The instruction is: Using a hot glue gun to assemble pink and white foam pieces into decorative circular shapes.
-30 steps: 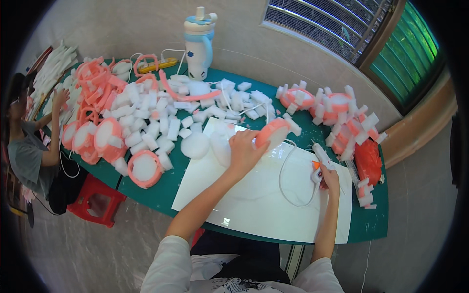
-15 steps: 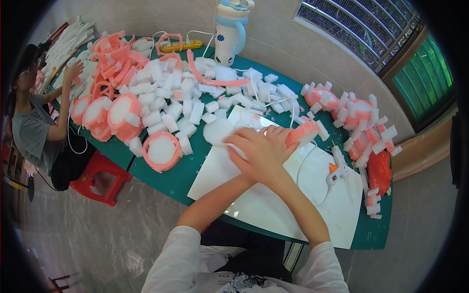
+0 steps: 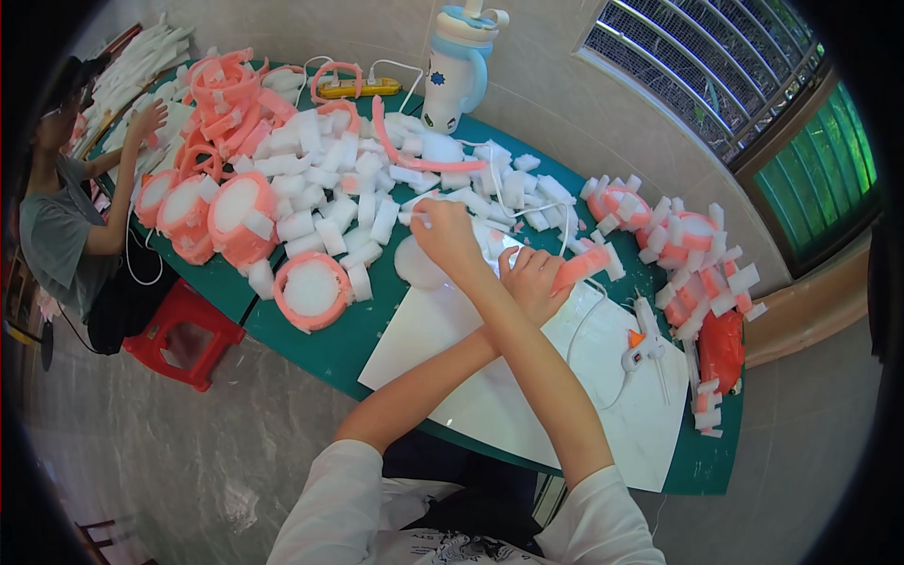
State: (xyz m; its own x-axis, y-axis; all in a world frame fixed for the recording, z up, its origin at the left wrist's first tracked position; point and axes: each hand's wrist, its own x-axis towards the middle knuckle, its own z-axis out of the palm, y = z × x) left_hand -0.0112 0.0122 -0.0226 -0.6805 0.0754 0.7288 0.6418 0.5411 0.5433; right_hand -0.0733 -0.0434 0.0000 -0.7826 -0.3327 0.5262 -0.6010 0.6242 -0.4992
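Note:
My forearms cross over the white board [image 3: 443,348], the right one on top. My left hand [image 3: 535,285], on the right side of the picture, is closed round a pink foam ring [image 3: 582,267] with a white block stuck at its outer side. Reaching left across it, my right hand [image 3: 444,234] pinches a white foam block [image 3: 424,219] at the edge of the pile of white foam blocks [image 3: 358,193]; its fingertips are partly hidden. A white foam disc [image 3: 416,264] lies just below that hand. To the right, a white glue gun [image 3: 643,350] rests on the board.
Pink foam rings [image 3: 226,94] are heaped at the far left, beside pink-rimmed discs [image 3: 311,290]. Block-studded pink pieces [image 3: 692,235] and a red bag [image 3: 721,350] line the right edge. A tumbler [image 3: 460,71] and yellow power strip [image 3: 358,88] stand behind. Another person [image 3: 71,217] sits left.
My right hand has moved up and left, from over my left hand to the white blocks, where its fingers have closed. The left hand keeps hold of the pink ring in nearly the same place.

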